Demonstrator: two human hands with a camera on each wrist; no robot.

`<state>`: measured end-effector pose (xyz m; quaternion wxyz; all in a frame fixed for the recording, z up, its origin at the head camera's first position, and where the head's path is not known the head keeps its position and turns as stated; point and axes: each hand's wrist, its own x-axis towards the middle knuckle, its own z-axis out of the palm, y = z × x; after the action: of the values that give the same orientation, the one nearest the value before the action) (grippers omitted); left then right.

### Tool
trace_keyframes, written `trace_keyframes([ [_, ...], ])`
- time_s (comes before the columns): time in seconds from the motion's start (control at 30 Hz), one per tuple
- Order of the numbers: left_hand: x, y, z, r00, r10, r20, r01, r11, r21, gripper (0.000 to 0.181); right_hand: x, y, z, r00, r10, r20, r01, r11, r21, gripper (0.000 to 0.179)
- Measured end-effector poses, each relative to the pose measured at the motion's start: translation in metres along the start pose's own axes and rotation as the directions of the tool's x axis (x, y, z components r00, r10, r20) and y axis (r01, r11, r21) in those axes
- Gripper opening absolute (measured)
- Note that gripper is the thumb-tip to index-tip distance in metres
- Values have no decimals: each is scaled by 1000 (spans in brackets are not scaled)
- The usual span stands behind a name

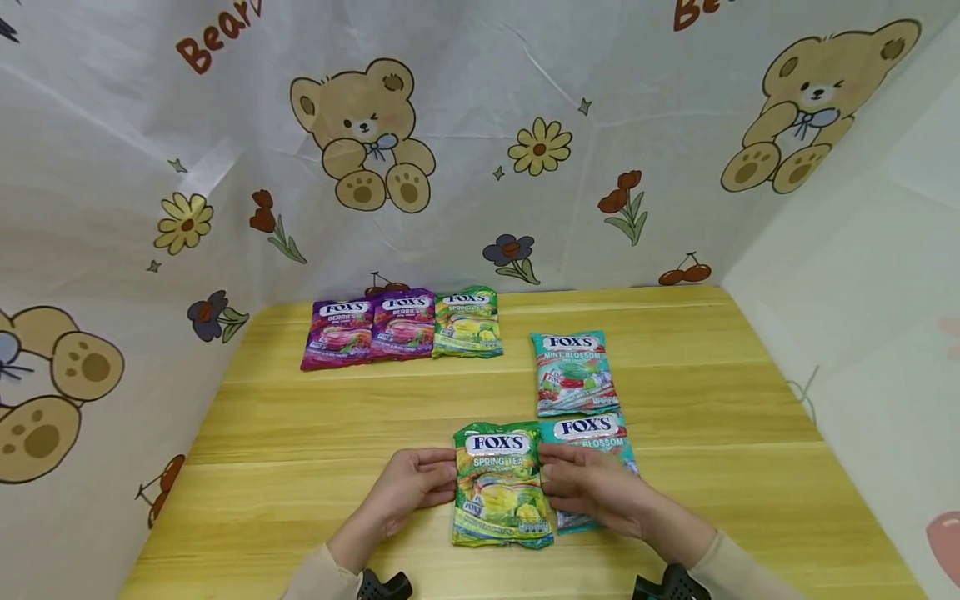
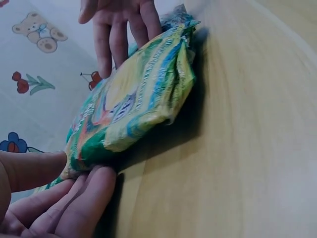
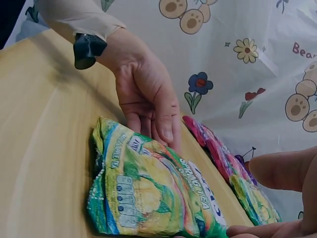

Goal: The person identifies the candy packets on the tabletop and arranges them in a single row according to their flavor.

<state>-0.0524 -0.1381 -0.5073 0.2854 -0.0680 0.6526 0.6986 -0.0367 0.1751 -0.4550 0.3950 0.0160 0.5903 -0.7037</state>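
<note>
Left hand [image 1: 416,483] pinches front green bag [image 1: 501,496] at its left edge; right hand [image 1: 592,487], fingers apparently near-straight, touches right edge, contact partly hidden. Bag's glossy, crinkled, puffy, toward front of desk [image 1: 720,400].

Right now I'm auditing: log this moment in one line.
left hand pinches front Spring Tea bag | right hand at its right edge | Mint Blossom bags: right | Berries bags: back left

bag [image 1: 501,496] between hands [image 1: 415,486]; table [image 1: 300,450] beneath
</note>
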Motion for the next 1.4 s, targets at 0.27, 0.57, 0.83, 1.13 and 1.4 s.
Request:
trace_keyframes([
  [0.27, -1, -6, 6, 1000, 19, 10, -19, 1000, 11, 52, 1, 9, 7, 999, -40, -25, 41, 999, 25, 79],
  [0.57, 0, -9, 5, 995, 53, 79, -48, 997, -62, 58, 3, 13, 18, 995, -54, -84, 59, 997, 54, 80],
  [0.83, 3, -6, 6, 993, 56, 105, -39, 986, -160, 63, 4, 7, 18, 993, -80, -84, 86, 994, 72, 78],
  [1.13, 20, 1, 9, 990, 61, 127, -36, 981, -191, 66, 15, -3, 7, 986, -123, -116, 136, 985, 109, 75],
  [1.4, 48, 23, 13, 984, 79, 162, -47, 980, -192, 64, 30, -19, -7, 978, -140, -153, 157, 982, 108, 79],
])
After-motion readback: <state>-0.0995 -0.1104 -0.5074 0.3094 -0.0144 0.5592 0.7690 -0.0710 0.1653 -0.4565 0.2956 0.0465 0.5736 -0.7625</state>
